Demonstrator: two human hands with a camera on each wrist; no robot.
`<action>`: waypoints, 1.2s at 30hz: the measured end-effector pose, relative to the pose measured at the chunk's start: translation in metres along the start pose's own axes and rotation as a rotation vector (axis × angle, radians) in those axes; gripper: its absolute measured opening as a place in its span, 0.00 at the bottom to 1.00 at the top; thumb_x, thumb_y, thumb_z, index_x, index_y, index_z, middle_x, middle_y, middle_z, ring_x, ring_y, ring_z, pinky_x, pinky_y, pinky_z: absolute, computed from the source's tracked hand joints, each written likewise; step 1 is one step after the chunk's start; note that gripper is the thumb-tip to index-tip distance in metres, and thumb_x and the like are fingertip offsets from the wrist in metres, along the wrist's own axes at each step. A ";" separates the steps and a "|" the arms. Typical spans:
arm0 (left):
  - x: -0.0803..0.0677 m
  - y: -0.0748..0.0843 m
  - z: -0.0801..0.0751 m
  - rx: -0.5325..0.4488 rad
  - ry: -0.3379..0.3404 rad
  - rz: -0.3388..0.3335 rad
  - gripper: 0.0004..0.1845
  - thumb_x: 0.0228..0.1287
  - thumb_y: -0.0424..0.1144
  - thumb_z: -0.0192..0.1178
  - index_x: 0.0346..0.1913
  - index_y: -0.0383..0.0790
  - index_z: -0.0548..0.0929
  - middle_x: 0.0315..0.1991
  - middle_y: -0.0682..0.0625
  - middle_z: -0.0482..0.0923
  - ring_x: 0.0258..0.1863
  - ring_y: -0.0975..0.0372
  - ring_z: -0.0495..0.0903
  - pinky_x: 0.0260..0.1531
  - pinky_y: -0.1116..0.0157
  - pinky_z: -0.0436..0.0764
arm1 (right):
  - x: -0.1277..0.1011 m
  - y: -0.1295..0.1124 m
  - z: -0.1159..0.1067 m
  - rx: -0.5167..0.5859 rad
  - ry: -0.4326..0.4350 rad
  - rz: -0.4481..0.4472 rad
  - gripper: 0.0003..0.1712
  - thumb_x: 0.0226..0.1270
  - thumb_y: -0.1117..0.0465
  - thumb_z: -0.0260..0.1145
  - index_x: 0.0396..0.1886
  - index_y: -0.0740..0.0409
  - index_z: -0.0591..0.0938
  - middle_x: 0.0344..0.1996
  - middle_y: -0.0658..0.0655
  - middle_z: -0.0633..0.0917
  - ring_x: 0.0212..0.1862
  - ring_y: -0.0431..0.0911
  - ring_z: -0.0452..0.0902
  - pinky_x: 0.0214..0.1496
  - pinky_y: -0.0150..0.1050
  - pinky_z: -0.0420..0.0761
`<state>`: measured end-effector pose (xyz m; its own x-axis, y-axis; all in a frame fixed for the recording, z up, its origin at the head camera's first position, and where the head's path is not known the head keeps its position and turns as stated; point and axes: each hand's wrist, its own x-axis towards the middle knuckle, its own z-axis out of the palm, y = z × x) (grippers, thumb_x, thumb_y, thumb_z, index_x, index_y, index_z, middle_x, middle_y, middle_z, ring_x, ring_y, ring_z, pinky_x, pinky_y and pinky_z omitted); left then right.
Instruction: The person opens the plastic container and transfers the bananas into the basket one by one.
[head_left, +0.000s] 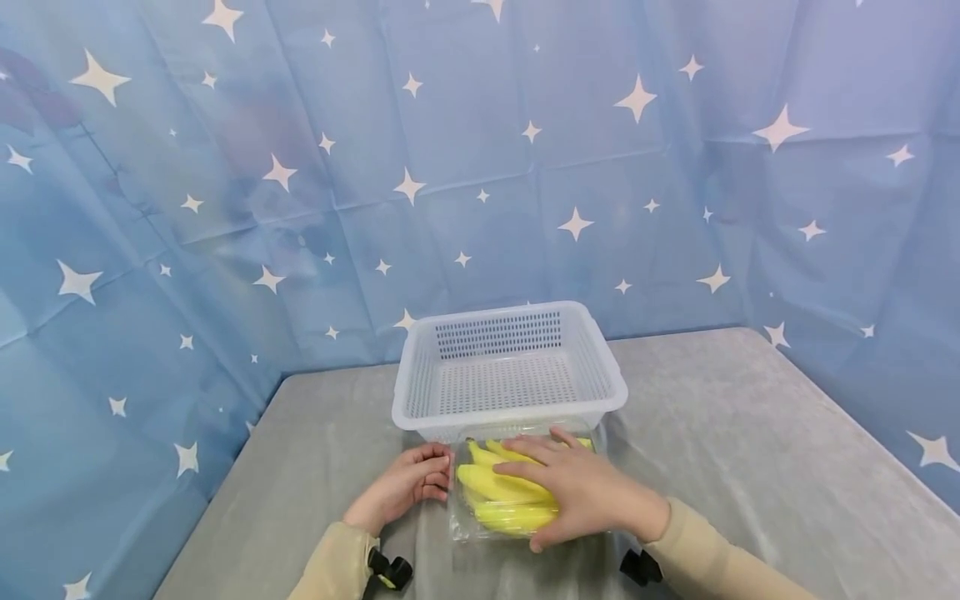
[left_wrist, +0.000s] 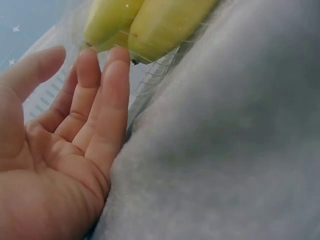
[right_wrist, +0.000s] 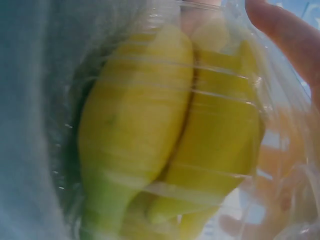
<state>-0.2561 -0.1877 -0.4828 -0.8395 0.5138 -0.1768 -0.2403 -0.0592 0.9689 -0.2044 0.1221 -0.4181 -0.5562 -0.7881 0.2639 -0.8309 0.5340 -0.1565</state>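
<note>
Several yellow bananas lie inside a clear plastic container in front of the basket. My right hand rests over the container's top with its fingers spread. Seen from the right wrist, the bananas show through the ribbed clear wall, and part of the right hand is at the upper right. At the container's left side is my left hand, fingertips at its edge. The left wrist view shows this hand with loosely extended fingers just below the bananas; whether they touch the plastic is unclear.
A white perforated plastic basket stands directly behind the container, with nothing seen in it. Both sit on a grey cloth-covered table. A blue curtain with white stars hangs behind and along the sides.
</note>
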 end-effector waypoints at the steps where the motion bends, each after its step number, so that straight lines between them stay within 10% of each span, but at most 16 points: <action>1: 0.000 -0.001 0.000 0.001 -0.002 0.000 0.08 0.72 0.36 0.54 0.49 0.37 0.74 0.36 0.49 0.77 0.32 0.63 0.80 0.34 0.65 0.82 | -0.001 -0.001 0.001 -0.009 0.001 0.002 0.53 0.42 0.29 0.72 0.70 0.40 0.69 0.70 0.51 0.66 0.69 0.49 0.62 0.67 0.61 0.57; 36: -0.002 -0.006 0.002 -0.009 0.001 0.027 0.14 0.72 0.38 0.54 0.52 0.31 0.74 0.36 0.48 0.78 0.34 0.62 0.81 0.38 0.63 0.82 | -0.006 -0.003 0.006 0.016 0.030 0.035 0.51 0.43 0.31 0.73 0.70 0.35 0.68 0.71 0.47 0.64 0.71 0.47 0.59 0.69 0.59 0.55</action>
<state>-0.2520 -0.1868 -0.4879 -0.8460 0.5113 -0.1509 -0.2222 -0.0810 0.9716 -0.1991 0.1233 -0.4253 -0.5840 -0.7594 0.2869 -0.8115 0.5555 -0.1816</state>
